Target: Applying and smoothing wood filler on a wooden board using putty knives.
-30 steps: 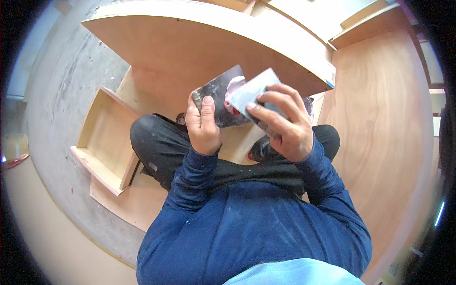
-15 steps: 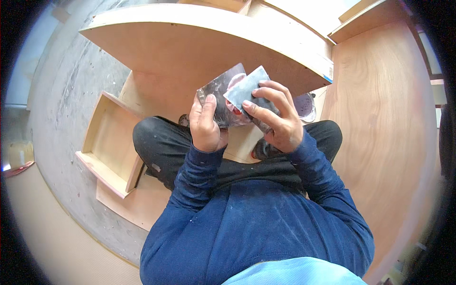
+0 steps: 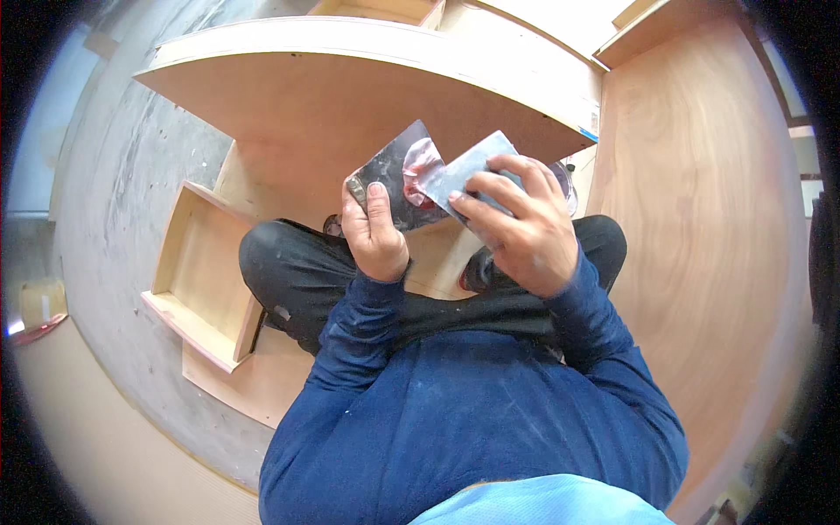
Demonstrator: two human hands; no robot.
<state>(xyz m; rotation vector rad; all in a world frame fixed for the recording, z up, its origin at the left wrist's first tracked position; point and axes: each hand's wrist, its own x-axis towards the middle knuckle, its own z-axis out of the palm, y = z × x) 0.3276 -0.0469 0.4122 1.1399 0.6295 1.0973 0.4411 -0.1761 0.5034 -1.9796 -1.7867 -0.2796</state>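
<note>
My left hand (image 3: 376,236) grips a dark, smeared putty knife (image 3: 385,171) with a broad flat blade, its thumb on top near the handle end. A lump of pinkish-white paste (image 3: 422,162) streaked with red lies on that blade, toward its right side. My right hand (image 3: 534,227) is closed on a grey flat scraper (image 3: 472,166), fingers spread across its upper face. The scraper's left edge touches the paste. Both tools are held above my lap, in front of a wooden panel. The scraper's underside is hidden.
A curved-edged wooden panel (image 3: 350,96) stands just beyond my hands. Partly hidden behind my right hand is a round tub (image 3: 567,188). An open wooden drawer (image 3: 201,271) sits at the left on the grey floor (image 3: 114,262). A large wood-grain board (image 3: 691,192) extends along the right.
The scraper in my right hand has moved right and slightly down, uncovering more of the putty knife's blade. The paste now shows as a larger, spread-out lump.
</note>
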